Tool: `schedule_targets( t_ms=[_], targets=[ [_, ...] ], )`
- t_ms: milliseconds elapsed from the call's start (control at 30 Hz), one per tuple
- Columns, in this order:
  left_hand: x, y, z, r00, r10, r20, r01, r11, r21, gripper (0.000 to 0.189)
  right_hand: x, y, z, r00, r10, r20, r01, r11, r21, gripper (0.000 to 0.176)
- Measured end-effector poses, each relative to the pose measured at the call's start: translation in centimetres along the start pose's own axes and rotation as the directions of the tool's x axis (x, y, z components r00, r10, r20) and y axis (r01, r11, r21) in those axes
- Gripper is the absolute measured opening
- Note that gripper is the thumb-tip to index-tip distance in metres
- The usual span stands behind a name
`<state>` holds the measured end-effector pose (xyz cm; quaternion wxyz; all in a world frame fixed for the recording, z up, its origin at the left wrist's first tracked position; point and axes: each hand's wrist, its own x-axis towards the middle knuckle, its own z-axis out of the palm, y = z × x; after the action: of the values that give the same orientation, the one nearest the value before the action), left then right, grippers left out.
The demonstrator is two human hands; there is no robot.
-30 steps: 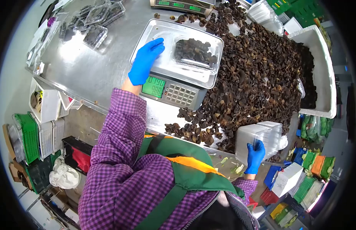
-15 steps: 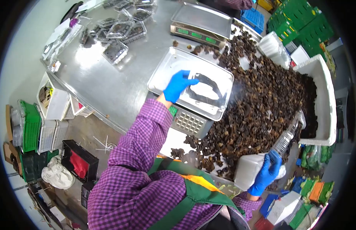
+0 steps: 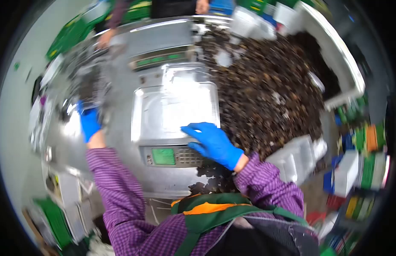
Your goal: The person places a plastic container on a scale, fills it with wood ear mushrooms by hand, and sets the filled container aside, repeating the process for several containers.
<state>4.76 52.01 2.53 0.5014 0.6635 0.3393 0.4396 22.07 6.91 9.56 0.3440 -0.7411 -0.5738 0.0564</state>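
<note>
My left hand (image 3: 89, 121), in a blue glove, reaches to the left side of the metal table, at a blurred pack of dark pieces (image 3: 90, 87); its fingertips are smeared by motion. My right hand (image 3: 213, 141), also gloved in blue, is at the lower right corner of the scale's metal tray (image 3: 140, 115), with fingers spread and nothing visible in them. A clear plastic container (image 3: 185, 73) lies across the back edge of that tray. Below the tray shows the scale's keypad and green display (image 3: 164, 156).
A heap of dark pieces (image 3: 266, 85) spreads right of the scale, beside a white foam box (image 3: 349, 64). White containers (image 3: 294, 160) lie at its lower right. A second scale (image 3: 159, 40) stands behind. Another person's hands (image 3: 106, 38) show at the table's far side.
The view has turned. My left hand has left the tray and moved left to the packs. My right hand has let go of the clear containers and come to the scale.
</note>
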Motion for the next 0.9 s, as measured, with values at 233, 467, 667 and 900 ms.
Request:
schedule_targets(
  t_ms=[233,467,667,900],
  targets=[
    [2.8,-0.7,3.3,0.950,-0.284,0.130,0.311,0.833,-0.458,0.048,-2.4,4.9,-3.2,0.984,0.138,-0.114,-0.137,0.990,0.016,0.046],
    [-10.0,7.2,14.5,0.869,-0.249,0.427,0.311,0.947,-0.079,0.044,-12.2,21.6,-10.8,0.442,0.760,-0.476,-0.874,0.485,-0.037,0.098],
    [-14.7,8.1,17.0,0.844,-0.195,0.500,0.176,0.981,0.085,0.044,-12.1,26.7,-6.5,0.240,0.952,-0.190,-0.954,0.267,0.133,0.136],
    [-17.7,8.0,18.5,0.860,-0.199,0.470,0.200,0.979,0.048,0.050,-7.0,22.9,-3.3,0.417,0.894,-0.164,-0.896,0.374,-0.241,0.079]
  ],
)
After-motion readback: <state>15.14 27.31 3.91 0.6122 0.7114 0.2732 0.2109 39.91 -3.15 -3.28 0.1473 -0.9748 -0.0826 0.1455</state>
